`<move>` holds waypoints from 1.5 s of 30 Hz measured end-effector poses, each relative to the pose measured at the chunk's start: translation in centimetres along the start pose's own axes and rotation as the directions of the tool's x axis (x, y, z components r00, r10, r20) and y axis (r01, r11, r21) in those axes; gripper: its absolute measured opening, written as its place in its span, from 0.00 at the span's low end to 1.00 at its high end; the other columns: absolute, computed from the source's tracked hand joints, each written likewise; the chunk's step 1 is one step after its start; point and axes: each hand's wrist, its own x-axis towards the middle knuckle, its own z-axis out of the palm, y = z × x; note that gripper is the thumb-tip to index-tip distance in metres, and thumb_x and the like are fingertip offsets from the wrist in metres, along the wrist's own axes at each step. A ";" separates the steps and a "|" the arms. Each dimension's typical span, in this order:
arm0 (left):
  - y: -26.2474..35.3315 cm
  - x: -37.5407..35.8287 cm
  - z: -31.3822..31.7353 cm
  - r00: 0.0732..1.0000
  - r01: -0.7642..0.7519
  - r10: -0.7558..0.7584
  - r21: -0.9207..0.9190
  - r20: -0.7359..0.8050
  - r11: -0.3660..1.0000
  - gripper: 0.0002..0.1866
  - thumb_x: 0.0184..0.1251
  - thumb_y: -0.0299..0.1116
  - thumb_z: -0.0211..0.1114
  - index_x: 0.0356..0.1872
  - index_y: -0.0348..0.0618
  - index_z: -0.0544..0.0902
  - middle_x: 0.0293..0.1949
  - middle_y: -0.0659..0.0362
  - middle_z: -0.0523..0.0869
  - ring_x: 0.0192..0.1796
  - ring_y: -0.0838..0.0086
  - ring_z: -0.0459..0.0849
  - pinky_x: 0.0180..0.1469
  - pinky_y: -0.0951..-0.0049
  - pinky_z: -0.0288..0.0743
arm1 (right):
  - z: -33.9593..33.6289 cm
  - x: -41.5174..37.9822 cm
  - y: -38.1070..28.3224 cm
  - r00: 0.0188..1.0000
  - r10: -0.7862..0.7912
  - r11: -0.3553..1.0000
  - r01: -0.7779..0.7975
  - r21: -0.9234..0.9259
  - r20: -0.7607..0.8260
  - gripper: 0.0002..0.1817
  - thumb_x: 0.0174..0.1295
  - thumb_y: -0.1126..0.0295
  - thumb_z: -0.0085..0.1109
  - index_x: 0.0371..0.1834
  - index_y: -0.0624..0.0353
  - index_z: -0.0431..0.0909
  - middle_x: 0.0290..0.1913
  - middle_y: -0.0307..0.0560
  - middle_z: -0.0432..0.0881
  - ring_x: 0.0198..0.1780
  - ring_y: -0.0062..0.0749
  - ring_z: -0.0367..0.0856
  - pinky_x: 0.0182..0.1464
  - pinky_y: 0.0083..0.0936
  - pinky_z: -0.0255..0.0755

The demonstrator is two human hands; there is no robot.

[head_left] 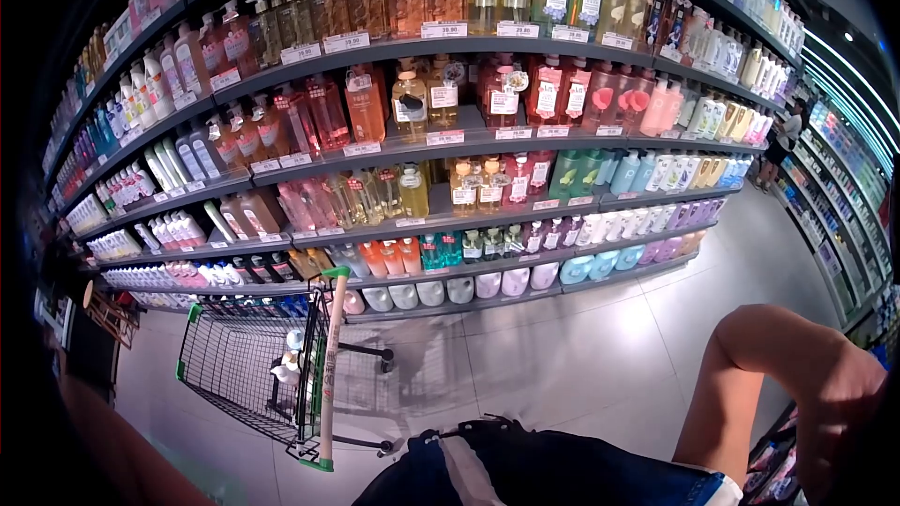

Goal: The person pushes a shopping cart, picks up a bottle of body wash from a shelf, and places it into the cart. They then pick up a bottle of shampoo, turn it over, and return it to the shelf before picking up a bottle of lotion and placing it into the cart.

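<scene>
A bare bent arm (741,365) reaches up on the right, its far end passing out of the frame, so my right hand does not show. At the lower left, part of another bare arm (117,440) appears dark and blurred; my left hand is out of sight. Below lies dark blue clothing (525,464) with a pale stripe. In front of me, slightly left, stands a black wire shopping cart (239,370) with green corners and a light handle bar (333,356). Neither hand is seen on that bar. Some white items (291,356) show at the cart.
A long curved-looking shelf unit (487,131) holds rows of pump bottles above price tags (445,30). Pale floor tiles (562,356) run along it. Another stocked shelf (825,197) lines the right side, near a distant person (783,145). A wooden stool (108,309) stands far left.
</scene>
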 end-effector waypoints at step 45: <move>15.0 -42.6 -2.0 -0.490 0.749 -0.736 0.207 -0.466 -0.630 0.11 0.63 0.31 0.59 0.45 0.50 0.84 0.33 0.54 0.87 0.35 0.62 0.86 0.38 0.64 0.78 | 43.2 -29.6 -30.2 -0.023 0.265 -0.705 -0.687 0.177 0.964 0.08 0.68 0.77 0.50 0.47 0.63 0.76 0.41 0.41 0.80 0.37 0.20 0.78 0.40 0.17 0.73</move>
